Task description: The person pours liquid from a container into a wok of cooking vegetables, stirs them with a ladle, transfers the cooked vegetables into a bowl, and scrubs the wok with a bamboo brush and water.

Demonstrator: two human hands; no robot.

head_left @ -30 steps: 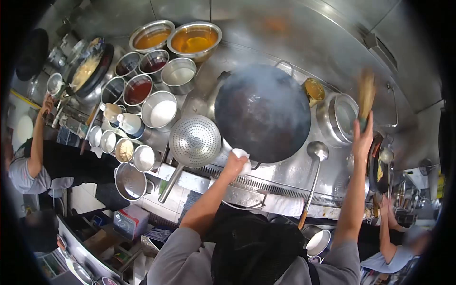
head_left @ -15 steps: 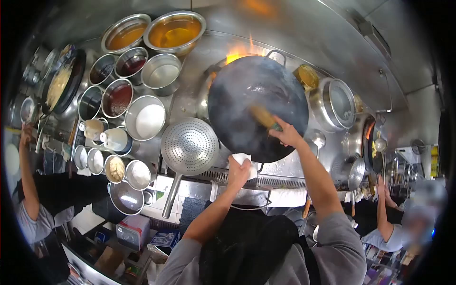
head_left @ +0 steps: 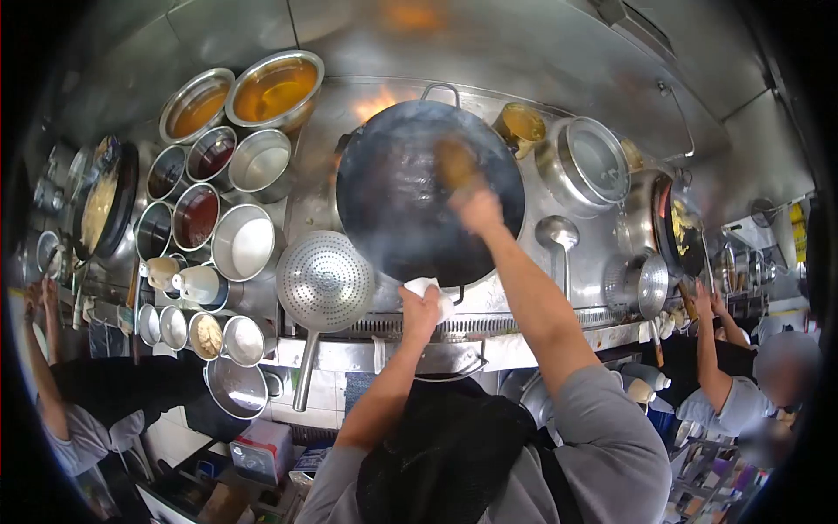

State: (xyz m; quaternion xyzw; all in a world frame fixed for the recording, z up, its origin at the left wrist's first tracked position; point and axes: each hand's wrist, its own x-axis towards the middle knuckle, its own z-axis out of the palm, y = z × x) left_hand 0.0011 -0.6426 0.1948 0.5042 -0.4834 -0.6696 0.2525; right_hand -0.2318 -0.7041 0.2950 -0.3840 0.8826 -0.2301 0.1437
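Observation:
A large dark wok point(head_left: 375, 175) stands over the burner, steaming, with flame showing behind its far left rim. My right hand point(head_left: 478, 210) is closed around a wok brush point(head_left: 455, 163), whose tan bristles are over the inside of the wok; both are smeared by motion. At the near rim, my left hand point(head_left: 420, 313) grips a folded white cloth point(head_left: 443, 303) beside the wok's near handle. Whether the cloth touches that handle is hard to make out. The wok holds no visible food, only a wet sheen.
A perforated strainer point(head_left: 325, 279) lies left of the wok, and a ladle point(head_left: 559, 234) rests on the right. Metal pots of sauces and bowls of amber liquid point(head_left: 278, 90) crowd the left. A large pot point(head_left: 597, 162) stands right. Co-workers' arms point(head_left: 711, 349) appear at both sides.
My right hand has swept the brush up toward the far side of the wok. The wok tilts less toward me, and my whole view has shifted. My left hand keeps its hold on the cloth.

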